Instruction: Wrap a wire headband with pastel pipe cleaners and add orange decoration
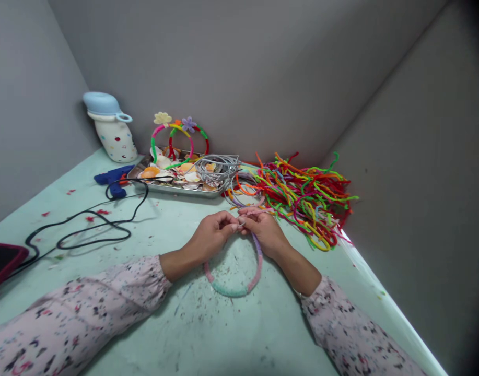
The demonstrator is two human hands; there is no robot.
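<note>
We judged the headband [234,288] light and springy, our left hand [211,237] and right hand [265,232] pinching its wrapped end.

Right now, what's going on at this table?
A person in floral sleeves has both hands on a headband wrapped in pink, mint and purple fuzzy wire. The left hand and right hand meet at its far end, pinching the wrap there; the near part rests on the table. A pile of coloured pipe cleaners lies just beyond the right hand. Farther back, a metal tray holds shells and bare headbands, with a blue glue gun to its left.
</note>
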